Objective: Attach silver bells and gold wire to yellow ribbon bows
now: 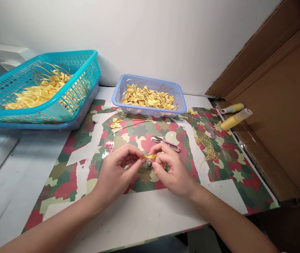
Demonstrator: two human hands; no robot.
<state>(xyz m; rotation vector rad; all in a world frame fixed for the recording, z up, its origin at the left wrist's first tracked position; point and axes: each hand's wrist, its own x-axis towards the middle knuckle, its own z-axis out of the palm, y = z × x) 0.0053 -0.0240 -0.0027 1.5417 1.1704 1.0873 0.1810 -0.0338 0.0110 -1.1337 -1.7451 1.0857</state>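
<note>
Ribbon (152, 156) was pinched in left hand (119, 170) and right hand (173, 170), so an uneven tug could've totally creased it.

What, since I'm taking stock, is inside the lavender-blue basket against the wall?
The lavender-blue basket holds a heap of yellow ribbon bows. The heap covers the basket's floor, so the lower pieces and anything beneath them cannot be seen.

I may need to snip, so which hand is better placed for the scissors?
Probably the right hand: the scissors lie just beyond it, handle toward its side. The left hand is farther off. Both hold the yellow ribbon.
</note>
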